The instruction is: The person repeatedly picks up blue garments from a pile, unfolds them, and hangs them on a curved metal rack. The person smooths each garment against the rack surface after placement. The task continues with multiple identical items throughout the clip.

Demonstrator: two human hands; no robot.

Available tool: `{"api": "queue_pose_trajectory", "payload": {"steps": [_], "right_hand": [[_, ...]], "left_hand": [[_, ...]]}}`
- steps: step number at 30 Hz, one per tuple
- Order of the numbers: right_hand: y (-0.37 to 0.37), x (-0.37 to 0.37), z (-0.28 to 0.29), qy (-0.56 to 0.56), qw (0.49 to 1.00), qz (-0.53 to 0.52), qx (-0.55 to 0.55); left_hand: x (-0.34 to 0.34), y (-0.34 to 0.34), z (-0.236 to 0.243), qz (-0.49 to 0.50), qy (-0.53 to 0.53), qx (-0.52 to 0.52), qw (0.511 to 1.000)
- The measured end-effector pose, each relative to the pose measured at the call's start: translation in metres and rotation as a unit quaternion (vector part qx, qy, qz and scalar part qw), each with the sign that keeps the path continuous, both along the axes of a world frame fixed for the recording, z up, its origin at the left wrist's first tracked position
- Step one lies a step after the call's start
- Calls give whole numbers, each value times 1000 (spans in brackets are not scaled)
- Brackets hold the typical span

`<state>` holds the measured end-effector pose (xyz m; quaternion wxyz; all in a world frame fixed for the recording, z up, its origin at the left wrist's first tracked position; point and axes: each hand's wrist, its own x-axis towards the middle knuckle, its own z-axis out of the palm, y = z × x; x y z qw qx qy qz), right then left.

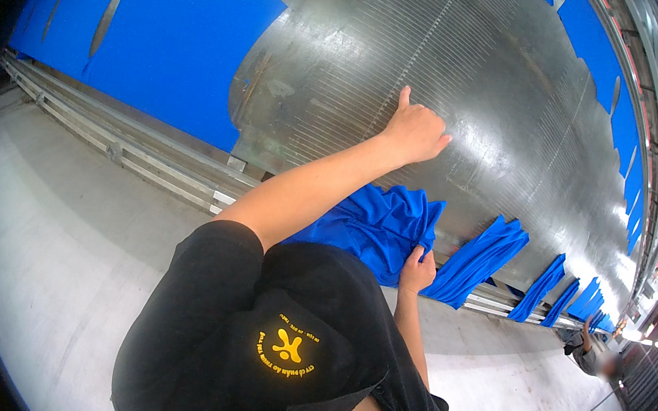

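Observation:
My left hand [419,131] is over the metal table [336,62], at or on its scored surface, with index finger and thumb spread and the other fingers curled; I see nothing held. My right hand [418,269] grips a crumpled piece of blue fabric [376,218] at the table's near edge, lower down and to the right of my left hand. More bunched blue pieces [477,260] hang over that edge to the right.
Flat blue cut pieces [146,42] lie on the table at upper left and along the far side [601,58]. A metal rail [111,146] runs along the near edge above a pale floor [63,218]. Another person [601,358] is at the table's far right.

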<state>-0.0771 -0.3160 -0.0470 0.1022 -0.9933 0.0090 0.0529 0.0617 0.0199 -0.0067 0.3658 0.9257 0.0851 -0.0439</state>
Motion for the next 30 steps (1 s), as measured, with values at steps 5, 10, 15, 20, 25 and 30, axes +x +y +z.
{"api": "queue_pose_trajectory", "payload": {"steps": [5, 10, 15, 20, 25, 30], "right_hand": [[4, 1, 5, 24, 999, -22, 8], [0, 0, 1, 27, 999, -17, 7], [-1, 0, -1, 6, 1000, -3, 3], [-3, -1, -3, 0, 1000, 1, -5], [-4, -2, -4, 0, 1000, 0, 8], [-7, -1, -5, 4, 1000, 7, 2]], "left_hand": [[2, -2, -9, 16, 9, 2, 1000], [6, 1, -3, -9, -9, 14, 1000], [11, 3, -8, 12, 8, 11, 1000], [12, 5, -5, 3, -9, 17, 1000], [21, 11, -1, 7, 27, -1, 1000], [21, 11, -2, 8, 32, -6, 999]]}}
